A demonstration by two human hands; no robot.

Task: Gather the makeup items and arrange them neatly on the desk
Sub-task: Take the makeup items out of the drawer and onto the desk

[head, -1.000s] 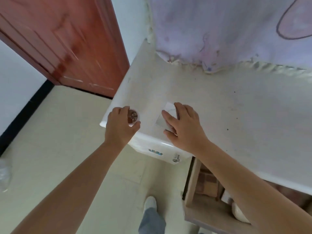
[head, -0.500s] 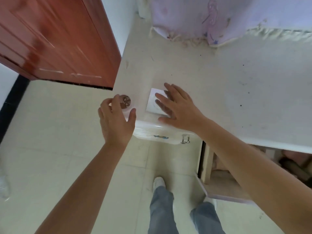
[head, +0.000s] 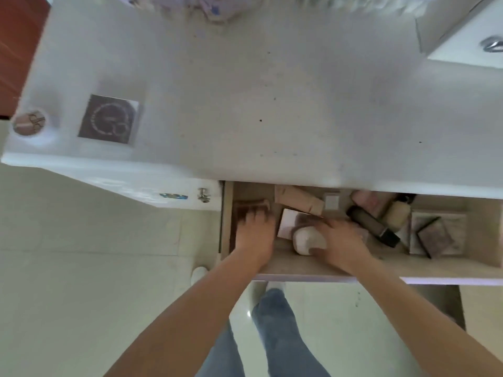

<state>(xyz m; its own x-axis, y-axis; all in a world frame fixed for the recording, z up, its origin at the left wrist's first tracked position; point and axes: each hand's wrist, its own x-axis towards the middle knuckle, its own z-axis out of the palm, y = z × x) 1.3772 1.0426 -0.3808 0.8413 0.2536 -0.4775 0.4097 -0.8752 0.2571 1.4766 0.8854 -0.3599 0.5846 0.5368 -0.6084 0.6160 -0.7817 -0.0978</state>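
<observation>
On the white desk [head: 272, 91], near its left end, stand a round jar with a brown lid [head: 28, 123] and a square dark compact [head: 109, 119], side by side. Below the desk's front edge an open drawer [head: 446, 269] holds several makeup items: a beige tube [head: 298, 202], a black bottle [head: 373, 225], a pale yellow bottle [head: 397, 214] and a square palette [head: 435, 236]. My left hand [head: 254, 232] reaches into the drawer's left end, its blurred fingers spread on a brown item [head: 251, 206]. My right hand [head: 343, 240] curls round a white rounded container [head: 309, 239].
A red door [head: 16, 50] stands left of the desk. At the back lies a lilac cloth [head: 206, 6], and a white cabinet with a metal handle [head: 492, 44] sits at the top right. A small knob [head: 202, 195] sticks out beside the drawer. My legs stand below.
Both hands let go of the jar and the compact on the desk's left end and moved right and down into the open drawer. The view swung right with them.
</observation>
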